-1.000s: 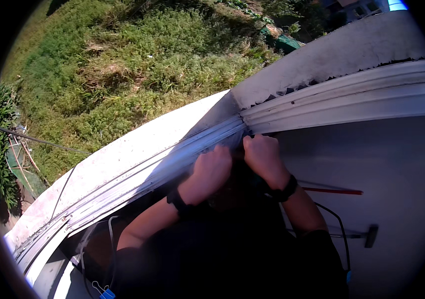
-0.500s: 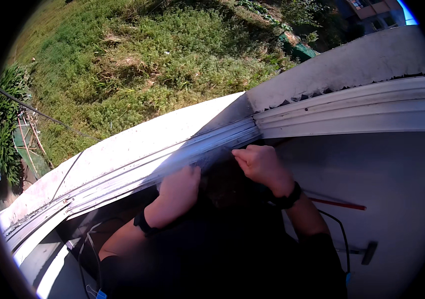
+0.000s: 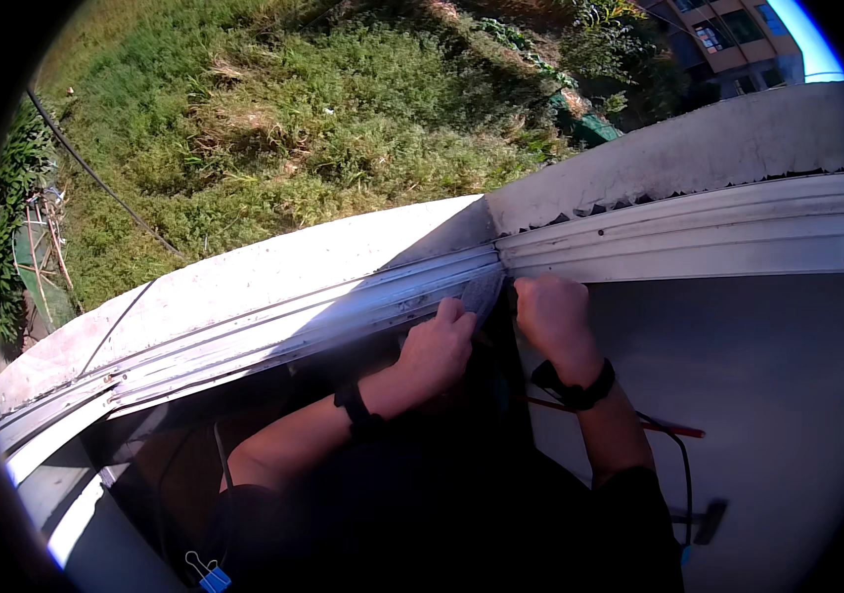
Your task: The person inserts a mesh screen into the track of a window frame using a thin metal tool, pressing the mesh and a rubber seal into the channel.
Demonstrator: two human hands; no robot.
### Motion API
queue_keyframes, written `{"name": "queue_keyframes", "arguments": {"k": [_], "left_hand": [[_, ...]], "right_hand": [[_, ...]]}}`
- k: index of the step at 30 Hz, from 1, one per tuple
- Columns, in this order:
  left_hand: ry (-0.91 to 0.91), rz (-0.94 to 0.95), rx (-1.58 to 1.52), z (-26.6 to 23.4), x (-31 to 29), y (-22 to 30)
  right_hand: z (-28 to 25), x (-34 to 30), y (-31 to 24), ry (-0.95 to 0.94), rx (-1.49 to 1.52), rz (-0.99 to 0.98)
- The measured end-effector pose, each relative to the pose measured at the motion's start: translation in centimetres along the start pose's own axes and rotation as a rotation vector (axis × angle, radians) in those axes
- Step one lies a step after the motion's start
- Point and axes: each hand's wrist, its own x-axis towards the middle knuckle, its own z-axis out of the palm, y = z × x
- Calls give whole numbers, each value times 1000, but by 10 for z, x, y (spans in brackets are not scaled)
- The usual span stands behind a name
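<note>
My left hand (image 3: 436,348) is closed on the edge of a thin, see-through greyish sheet (image 3: 484,289), which looks like mesh or plastic film. The sheet lies against the white window track (image 3: 343,314) close to its corner. Just right of that corner my right hand (image 3: 554,318) is curled into a fist, below the white track of the right-hand side (image 3: 699,235). What its fingers hold, if anything, is hidden. Both wrists wear black bands.
Beyond the pale ledge (image 3: 273,252) lies overgrown grass (image 3: 343,119). A dark cable (image 3: 105,188) crosses the left side. Indoors are a red stick (image 3: 684,430), a dark-headed tool (image 3: 710,521) and a blue binder clip (image 3: 212,576). A building (image 3: 738,44) stands far right.
Both hands have moved to the right, toward the corner of the track. More of the see-through sheet shows between them. The view has shifted slightly.
</note>
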Motion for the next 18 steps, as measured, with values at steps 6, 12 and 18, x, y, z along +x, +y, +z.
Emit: {"name": "queue_keyframes", "arguments": {"k": [6, 12, 18], "left_hand": [[-121, 10, 146, 31, 13, -2], [-230, -95, 175, -9, 7, 1], [-251, -113, 194, -41, -15, -10]], "right_hand": [[-2, 30, -8, -145, -114, -122], [-17, 71, -7, -341, -89, -161], [-28, 78, -26, -345, -36, -277]]}}
